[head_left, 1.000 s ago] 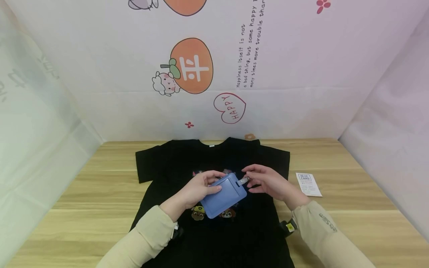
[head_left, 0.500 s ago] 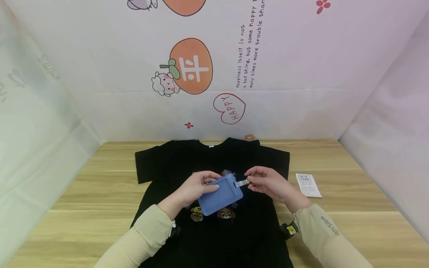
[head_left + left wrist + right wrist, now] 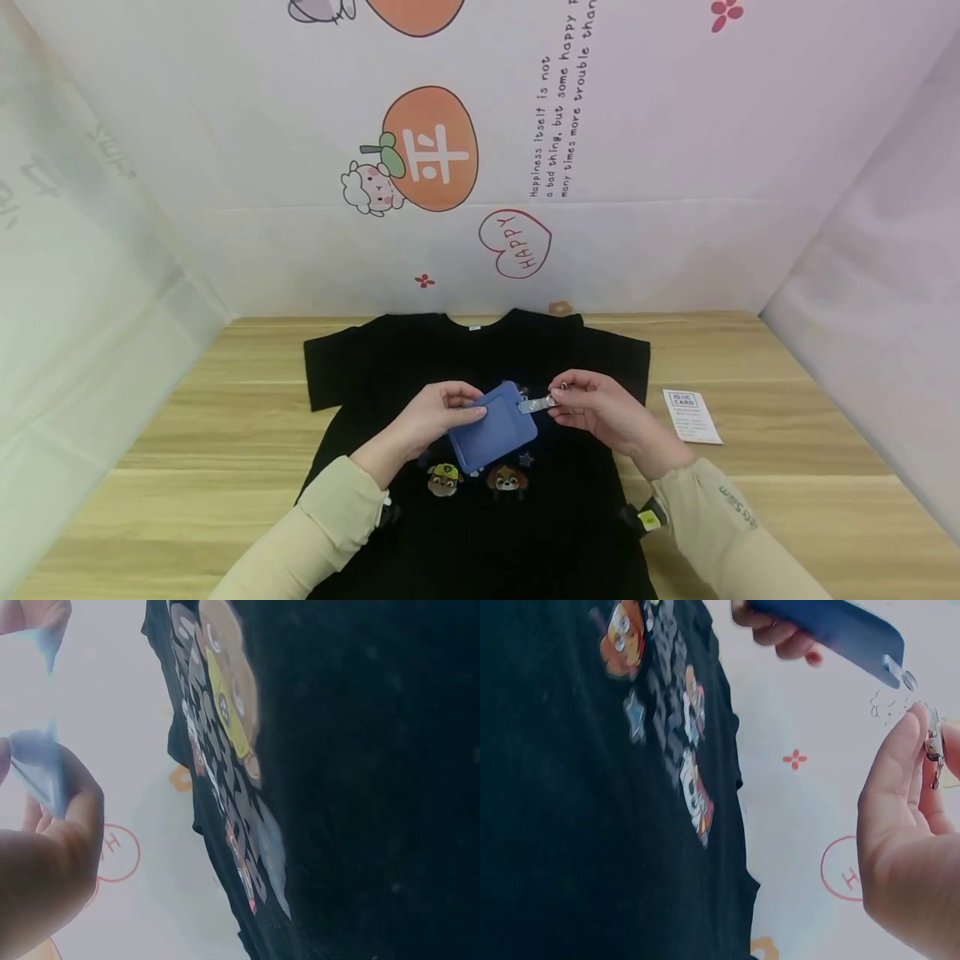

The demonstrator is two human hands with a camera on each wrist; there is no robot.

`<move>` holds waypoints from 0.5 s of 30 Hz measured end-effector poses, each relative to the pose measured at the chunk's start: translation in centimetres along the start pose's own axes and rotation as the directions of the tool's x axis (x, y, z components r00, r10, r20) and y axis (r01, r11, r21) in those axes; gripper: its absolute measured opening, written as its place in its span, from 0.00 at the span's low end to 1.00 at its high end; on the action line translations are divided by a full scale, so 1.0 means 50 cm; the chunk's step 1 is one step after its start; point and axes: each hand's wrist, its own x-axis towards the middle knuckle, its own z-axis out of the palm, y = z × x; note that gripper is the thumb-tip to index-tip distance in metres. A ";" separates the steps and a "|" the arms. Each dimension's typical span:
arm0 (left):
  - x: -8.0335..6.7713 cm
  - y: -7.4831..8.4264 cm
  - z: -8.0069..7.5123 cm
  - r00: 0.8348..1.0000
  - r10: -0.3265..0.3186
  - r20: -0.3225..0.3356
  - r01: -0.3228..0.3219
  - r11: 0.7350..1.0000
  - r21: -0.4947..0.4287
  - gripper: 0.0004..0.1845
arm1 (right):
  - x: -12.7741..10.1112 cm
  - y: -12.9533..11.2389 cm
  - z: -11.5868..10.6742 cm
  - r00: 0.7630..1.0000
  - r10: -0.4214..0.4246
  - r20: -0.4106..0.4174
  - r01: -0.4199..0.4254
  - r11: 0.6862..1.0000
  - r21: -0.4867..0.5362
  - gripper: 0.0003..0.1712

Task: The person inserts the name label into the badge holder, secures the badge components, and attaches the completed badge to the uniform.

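A blue badge holder [image 3: 495, 429] hangs tilted over a black T-shirt [image 3: 480, 533] in the head view. My left hand [image 3: 435, 417] grips its left side, thumb on the front face and fingers behind. A clear strap [image 3: 534, 406] runs from the slot at the holder's upper right corner to a metal clip. The fingertips of my right hand [image 3: 596, 408] pinch that clip. In the right wrist view, the metal clip [image 3: 934, 746] shows between thumb and fingers, with the blue badge holder [image 3: 840, 634] above it. Glare washes out much of the holder in the left wrist view.
A white printed card [image 3: 692, 417] lies on the wooden table [image 3: 780, 467] to the right of the shirt. Cartoon animal heads are printed on the shirt's chest. White patterned cloth [image 3: 645, 167] rises behind the table and along both sides.
The badge holder has shifted slightly up and left and turned a little, with the strap now drawn out straight. My right fingers have closed more firmly around the metal clip.
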 end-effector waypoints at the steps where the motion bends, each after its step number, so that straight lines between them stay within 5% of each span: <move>1: 0.000 -0.001 0.000 1.000 0.000 -0.001 0.000 1.000 -0.002 0.13 | 0.000 -0.001 0.003 1.000 -0.001 -0.003 0.001 1.000 0.007 0.11; 15: -0.004 0.005 0.006 0.996 0.074 -0.052 -0.073 0.997 0.023 0.14 | -0.004 -0.018 0.036 0.997 -0.040 -0.061 0.044 0.997 0.058 0.11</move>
